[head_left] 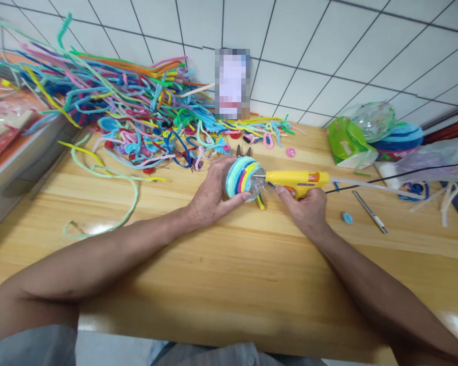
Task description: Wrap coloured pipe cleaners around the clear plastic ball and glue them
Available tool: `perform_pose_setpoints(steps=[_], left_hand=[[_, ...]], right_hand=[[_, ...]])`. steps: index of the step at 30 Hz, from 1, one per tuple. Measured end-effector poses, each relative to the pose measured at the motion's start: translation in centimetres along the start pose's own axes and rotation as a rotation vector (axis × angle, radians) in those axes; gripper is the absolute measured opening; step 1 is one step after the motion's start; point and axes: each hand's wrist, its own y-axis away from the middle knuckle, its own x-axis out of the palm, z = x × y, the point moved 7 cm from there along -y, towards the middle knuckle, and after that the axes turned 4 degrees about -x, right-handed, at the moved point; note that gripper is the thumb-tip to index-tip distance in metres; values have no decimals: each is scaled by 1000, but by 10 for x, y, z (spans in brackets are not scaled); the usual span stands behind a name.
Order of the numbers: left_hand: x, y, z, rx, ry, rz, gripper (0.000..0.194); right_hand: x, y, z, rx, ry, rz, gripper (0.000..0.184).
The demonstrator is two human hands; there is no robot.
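My left hand [209, 195] is wrapped round a small rounded object [238, 175] banded with blue, mint, yellow and pink pipe cleaners. Its right end is bare and looks clear. My right hand [305, 206] grips a yellow hot glue gun [290, 178], whose nozzle touches or nearly touches that bare end. A long translucent glue stick [366, 184] sticks out of the gun's back. Partly behind the banded object lie pliers, with dark jaws [244, 151] above it and a yellow-green handle [260, 202] below.
A large tangle of colourful pipe cleaners [137, 101] lies along the tiled wall. A phone [232, 84] with a blurred screen leans there. On the right are a craft knife [370, 212], a blue coil [347, 218], a green package [349, 140] and a black cord [412, 172].
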Motion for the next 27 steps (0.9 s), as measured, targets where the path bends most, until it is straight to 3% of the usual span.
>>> perform_pose_setpoints(steps=[27], left_hand=[[-1,-1,-2,23,-22,-13,77]], right_hand=[[-1,-1,0,12,-29,-16,34]])
